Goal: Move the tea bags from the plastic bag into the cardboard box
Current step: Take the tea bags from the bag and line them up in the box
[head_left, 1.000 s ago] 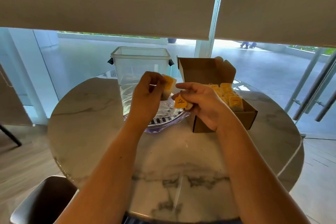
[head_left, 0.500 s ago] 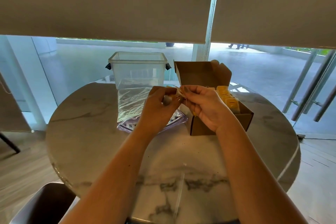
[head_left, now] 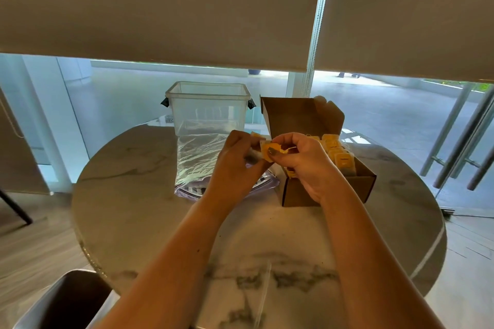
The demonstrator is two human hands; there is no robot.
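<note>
Most of the tea bags (head_left: 339,151) already stand in a yellow row inside the cardboard box (head_left: 328,189), which sits open on the right half of the round marble table (head_left: 128,195) with its lid tilted up at the far side. Both hands meet just left of the box, above the table: the right hand (head_left: 304,163) pinches a yellow paper tag (head_left: 268,152) between thumb and fingertips, and a thin string seems to run from it, while the left hand (head_left: 238,160) has its fingers curled round a tea bag (head_left: 257,137) of which only a yellow corner shows past the knuckles. Whether tag and bag belong to one another I cannot tell for certain — it looks so. Behind and under the left hand lies the plastic bag (head_left: 200,157), clear and nearly flat, its near end partly hidden by the wrist; whether anything remains in it I cannot see. Farther back stands a clear plastic tub (head_left: 208,104). My judgement: the task is close to its end, with this bag, at least, not yet set into the row
</note>
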